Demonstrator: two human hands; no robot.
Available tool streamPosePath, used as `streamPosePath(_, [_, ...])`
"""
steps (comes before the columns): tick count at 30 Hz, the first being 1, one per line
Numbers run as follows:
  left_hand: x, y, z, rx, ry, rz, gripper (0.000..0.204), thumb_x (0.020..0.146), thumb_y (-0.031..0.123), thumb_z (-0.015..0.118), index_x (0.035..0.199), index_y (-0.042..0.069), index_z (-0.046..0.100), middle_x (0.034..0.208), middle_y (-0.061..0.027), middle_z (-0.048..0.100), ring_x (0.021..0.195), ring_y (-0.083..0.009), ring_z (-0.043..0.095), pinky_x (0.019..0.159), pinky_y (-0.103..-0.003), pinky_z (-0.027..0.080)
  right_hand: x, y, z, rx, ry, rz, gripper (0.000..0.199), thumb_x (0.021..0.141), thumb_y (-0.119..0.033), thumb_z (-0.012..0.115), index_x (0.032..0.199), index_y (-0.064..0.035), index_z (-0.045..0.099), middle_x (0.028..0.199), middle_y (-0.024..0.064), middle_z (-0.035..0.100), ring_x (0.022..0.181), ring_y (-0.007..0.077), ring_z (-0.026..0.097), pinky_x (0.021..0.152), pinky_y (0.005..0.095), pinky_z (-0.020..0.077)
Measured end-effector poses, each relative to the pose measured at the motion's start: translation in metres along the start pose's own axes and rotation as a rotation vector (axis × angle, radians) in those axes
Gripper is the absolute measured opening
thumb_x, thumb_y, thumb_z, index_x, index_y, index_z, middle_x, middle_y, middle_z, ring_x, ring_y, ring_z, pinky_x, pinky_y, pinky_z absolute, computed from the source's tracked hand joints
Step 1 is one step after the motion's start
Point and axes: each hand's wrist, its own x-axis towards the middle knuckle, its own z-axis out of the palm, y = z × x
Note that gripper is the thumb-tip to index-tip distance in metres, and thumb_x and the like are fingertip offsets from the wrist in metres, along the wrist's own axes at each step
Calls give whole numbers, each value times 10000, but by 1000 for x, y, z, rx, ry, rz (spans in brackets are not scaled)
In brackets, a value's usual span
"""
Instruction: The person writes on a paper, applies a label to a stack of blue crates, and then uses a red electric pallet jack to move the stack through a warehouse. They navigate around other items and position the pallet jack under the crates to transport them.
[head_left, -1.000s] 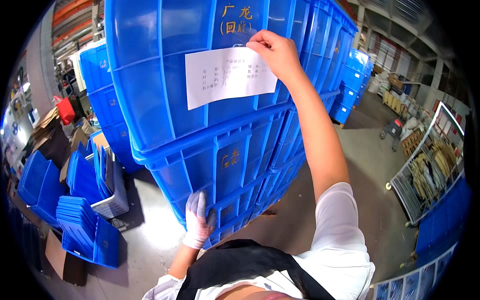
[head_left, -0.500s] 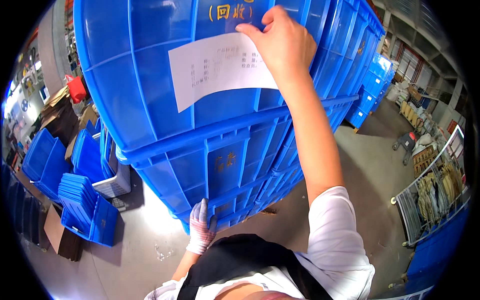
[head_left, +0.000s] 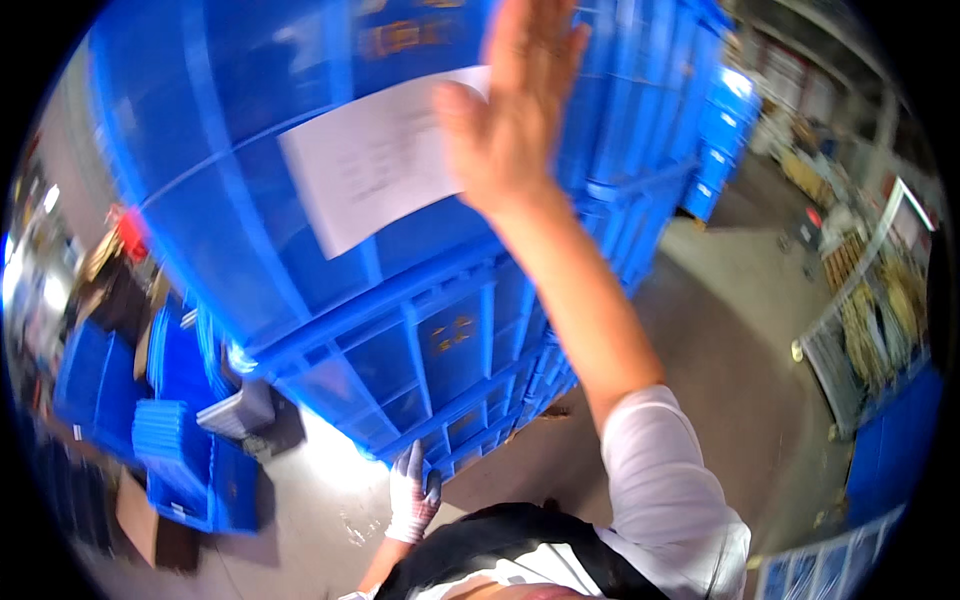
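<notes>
A white printed paper sheet (head_left: 370, 165) lies against the ribbed side of a large blue plastic crate (head_left: 265, 215), its lower left corner hanging over a rib. My bare right hand (head_left: 515, 130) is open at the sheet's right edge, fingers stretched upward and thumb over the paper; motion blurs it. Beneath sits another blue crate (head_left: 390, 345) of the same kind, with a faint yellow marking. Low down, my left hand (head_left: 412, 505), in a striped white-and-grey glove, is open, fingers pointing up beside the stack's lower edge. Whether it touches the crate I cannot tell.
Smaller nested blue bins (head_left: 185, 450) stand on the floor at left, by a cardboard box (head_left: 140, 515). Another blue crate stack (head_left: 722, 140) rises at the far right. A metal-framed cart (head_left: 850, 320) with bundled material stands at right.
My right hand has gone from pinching the sheet's upper right edge to lying open with fingers extended. In the view, crate and sheet have shifted left. My left hand stays low by the stack.
</notes>
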Motion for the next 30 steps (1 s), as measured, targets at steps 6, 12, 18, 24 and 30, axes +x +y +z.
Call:
streamPosePath(6, [32,19,52,-7,-141,168,635,761,-8,528,1368,-12,343,1166,-273,515,1016,-425,515,909,-466,409,-23,24,-39,101,88,48,921,693,-600,627,1379,-44,369,1464,166,292,1381,355,191,1108,579,37])
streamPosePath(12, [75,75,173,-51,-504,430,535,818,128,538,1323,11,409,1147,-257,545,1006,-430,534,909,-472,419,-293,76,-317,30,-771,242,818,699,-265,710,1398,-57,339,1476,125,287,1391,279,210,1134,474,131])
streamPosePath(18, [106,90,344,256,-1430,593,480,850,320,515,1265,83,473,1073,-226,600,966,-389,586,843,-476,460,-641,-88,-693,-458,-1741,1796,532,851,-320,572,1302,-58,464,1343,141,461,1251,293,425,1050,428,317])
streamPosePath(24, [157,272,471,427,-1623,765,517,847,345,516,1295,96,445,1034,-220,616,943,-370,603,839,-477,461,-612,-181,-821,-276,-1992,2332,563,858,-435,543,1281,-69,481,1299,133,509,1198,302,482,1003,433,379])
streamPosePath(30, [198,367,577,221,-1458,849,542,830,320,529,1319,116,420,1092,-201,601,1014,-338,583,873,-458,447,-648,126,-713,-474,-1473,1832,564,837,-407,583,1269,-59,482,1237,163,547,1133,311,527,943,417,430])
